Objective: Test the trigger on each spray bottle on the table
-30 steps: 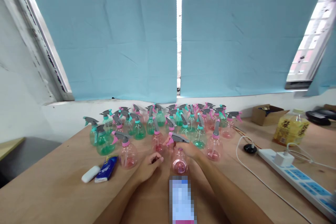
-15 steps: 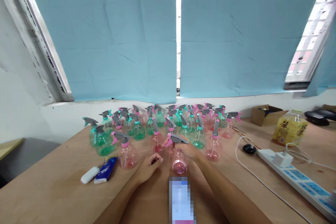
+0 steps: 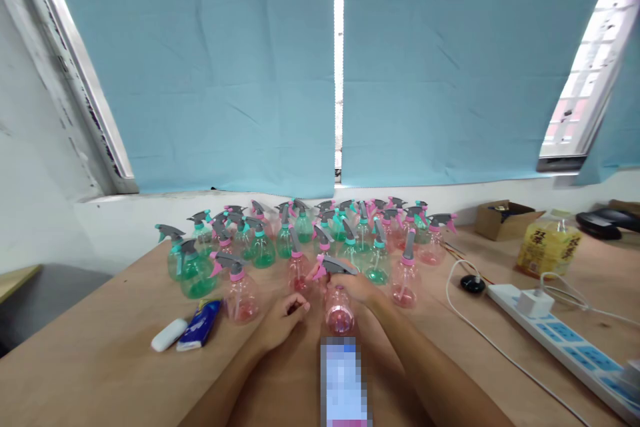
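My right hand (image 3: 351, 285) is wrapped round the neck of a pink spray bottle (image 3: 340, 317), below its grey and pink trigger head. The bottle is tilted, with its round clear body toward me. My left hand (image 3: 285, 315) rests low over the table to the left of it, fingers curled and thumb close to them, with nothing visible in it. Another pink spray bottle (image 3: 299, 273) stands just beyond my hands. To the left stands one more pink spray bottle (image 3: 242, 300), and to the right is a further pink spray bottle (image 3: 404, 285).
Several green spray bottles (image 3: 263, 250) and pink ones crowd the back of the table (image 3: 120, 320). A blurred-out phone (image 3: 344, 380) lies in front of me. At left are a blue packet (image 3: 200, 325) and a white case (image 3: 169, 335); at right, a power strip (image 3: 565, 337) with cables and a yellow-labelled jug (image 3: 547, 247).
The view has shifted slightly. My right hand still grips the spray bottle, and my left hand stays curled in the same place.
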Tool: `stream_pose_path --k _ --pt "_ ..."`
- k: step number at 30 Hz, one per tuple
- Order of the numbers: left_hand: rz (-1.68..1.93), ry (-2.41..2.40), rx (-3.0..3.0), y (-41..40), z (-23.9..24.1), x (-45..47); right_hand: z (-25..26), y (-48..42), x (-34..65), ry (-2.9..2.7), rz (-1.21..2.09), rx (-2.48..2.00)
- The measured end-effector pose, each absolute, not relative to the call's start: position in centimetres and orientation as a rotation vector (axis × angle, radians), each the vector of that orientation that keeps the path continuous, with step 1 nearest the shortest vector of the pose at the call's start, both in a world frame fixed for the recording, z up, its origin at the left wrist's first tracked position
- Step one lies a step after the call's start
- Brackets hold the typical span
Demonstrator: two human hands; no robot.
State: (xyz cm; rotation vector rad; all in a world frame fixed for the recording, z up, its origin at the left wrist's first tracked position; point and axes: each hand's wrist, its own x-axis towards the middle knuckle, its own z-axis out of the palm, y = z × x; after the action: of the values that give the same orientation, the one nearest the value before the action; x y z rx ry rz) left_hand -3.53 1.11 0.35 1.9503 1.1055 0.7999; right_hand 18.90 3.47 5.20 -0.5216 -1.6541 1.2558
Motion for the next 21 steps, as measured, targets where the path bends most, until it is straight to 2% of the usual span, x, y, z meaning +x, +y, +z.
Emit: stream_pose_path --k 12,21 --pt "0.807 1.107 1.980 1.0 0.4 -3.5 4.4 3.5 18.7 -1.609 1.306 -0.515" --pt "0.876 1.134 2.056 0.6 0.3 -3.6 2.4 3.3 17.8 -1.459 0.967 -0.597"
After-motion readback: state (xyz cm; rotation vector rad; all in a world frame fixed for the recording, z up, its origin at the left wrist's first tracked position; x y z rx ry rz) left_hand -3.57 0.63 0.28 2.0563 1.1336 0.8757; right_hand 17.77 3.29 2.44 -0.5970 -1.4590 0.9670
